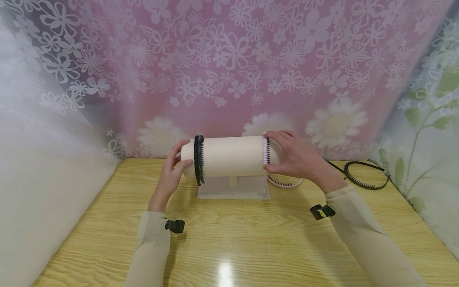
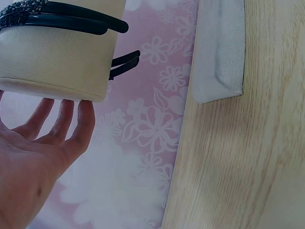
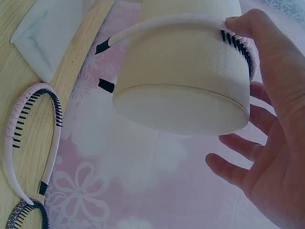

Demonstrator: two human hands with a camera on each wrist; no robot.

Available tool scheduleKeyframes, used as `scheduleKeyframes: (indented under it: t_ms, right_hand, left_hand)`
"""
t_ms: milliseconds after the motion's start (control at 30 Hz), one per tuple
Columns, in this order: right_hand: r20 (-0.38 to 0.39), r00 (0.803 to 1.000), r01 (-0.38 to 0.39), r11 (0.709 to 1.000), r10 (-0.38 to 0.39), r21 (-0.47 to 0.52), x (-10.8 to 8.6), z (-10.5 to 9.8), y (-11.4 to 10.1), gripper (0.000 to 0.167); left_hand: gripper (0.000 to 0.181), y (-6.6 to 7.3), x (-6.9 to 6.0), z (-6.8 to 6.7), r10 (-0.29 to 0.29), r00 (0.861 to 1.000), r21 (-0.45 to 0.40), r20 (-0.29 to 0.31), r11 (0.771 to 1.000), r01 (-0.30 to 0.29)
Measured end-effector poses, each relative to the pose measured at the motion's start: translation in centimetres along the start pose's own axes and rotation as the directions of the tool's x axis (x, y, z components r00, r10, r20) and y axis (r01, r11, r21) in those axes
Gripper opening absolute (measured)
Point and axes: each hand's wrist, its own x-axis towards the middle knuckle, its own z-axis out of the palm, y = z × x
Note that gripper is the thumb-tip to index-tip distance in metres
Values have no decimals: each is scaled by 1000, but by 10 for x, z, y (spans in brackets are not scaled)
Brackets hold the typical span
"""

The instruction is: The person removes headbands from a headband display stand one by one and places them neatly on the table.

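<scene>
A cream cylindrical headband display stand [image 1: 233,155] lies level on a post above a pale base [image 1: 233,193]. My left hand [image 1: 168,179] grips the cylinder's left end, thumb in front, its fingertips at the end's edge in the left wrist view. Beside it, black glittery headbands [image 1: 198,159] sit around the cylinder, their dark tips [image 2: 95,25] sticking out past it. Near the opposite end, my right hand [image 1: 297,155] pinches a pink toothed headband [image 1: 265,151] that fits around the cylinder. In the right wrist view the thumb presses this pink headband [image 3: 176,20], while the other fingers spread past the cylinder's end.
Right of the base, another pink headband [image 1: 287,185] lies on the wooden table [image 1: 222,231]. Farther right is a dark toothed headband [image 1: 365,185], with part of another dark band beside it. A pink floral curtain [image 1: 222,79] hangs close behind the stand.
</scene>
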Motion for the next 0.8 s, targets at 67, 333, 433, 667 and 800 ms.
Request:
scheduleKeyframes:
  t_ms: [67,333,433,667,800]
  right_hand:
    - [1,1000,1,1000,-1,0,-1,0,1,87]
    - [1,1000,1,1000,-1,12,-3,0,4,86]
    - [7,1000,-11,999,11,32,-5,-1,4,85]
    - [20,999,-39,996,38,75,-7,-3,7,86]
    - [16,999,-43,995,41,87,-9,-3,9,86]
  left_hand:
    - [54,0,0,0,0,1000,1,0,1000,0]
    - [54,-1,0,0,-2,1000,-3,-1,1000,2]
    - [54,-1,-1,0,-3,1000,-5,1,1000,3]
    - [54,-1,-1,0,-2,1000,-7,1,1000,2]
    - [54,-1,0,0,0,1000,-3,1,1000,0]
